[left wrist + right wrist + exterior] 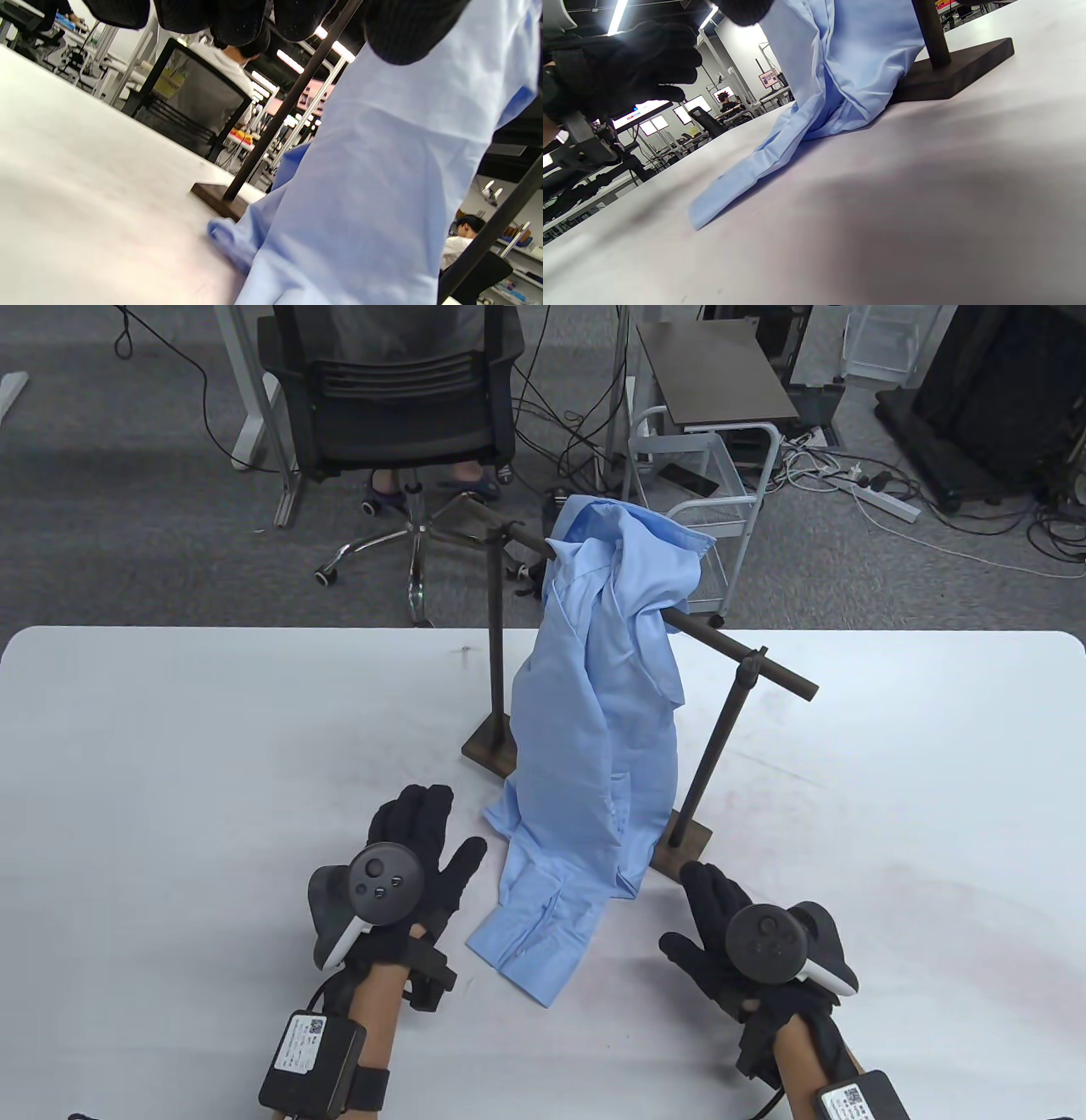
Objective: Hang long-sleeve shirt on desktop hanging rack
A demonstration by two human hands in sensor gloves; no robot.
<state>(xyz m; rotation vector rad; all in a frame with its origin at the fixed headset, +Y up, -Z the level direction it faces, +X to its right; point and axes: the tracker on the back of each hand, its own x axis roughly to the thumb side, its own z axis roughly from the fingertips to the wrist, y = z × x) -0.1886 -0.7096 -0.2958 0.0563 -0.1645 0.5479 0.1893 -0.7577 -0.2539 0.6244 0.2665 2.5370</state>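
Observation:
A light blue long-sleeve shirt (594, 687) hangs bunched over the dark bar of the desktop hanging rack (747, 657). Its lower part and one sleeve (543, 933) trail onto the white table. The shirt also shows in the left wrist view (373, 190) and the right wrist view (840, 63). My left hand (420, 857) lies open on the table left of the sleeve, holding nothing. My right hand (713, 908) lies open right of the sleeve, near the rack's front base (687, 840), holding nothing.
The white table (170, 780) runs wide on both sides of the rack. Behind it stand an office chair (390, 407), a small side table (713, 381) and floor cables. The rack's rear base (216, 199) shows in the left wrist view.

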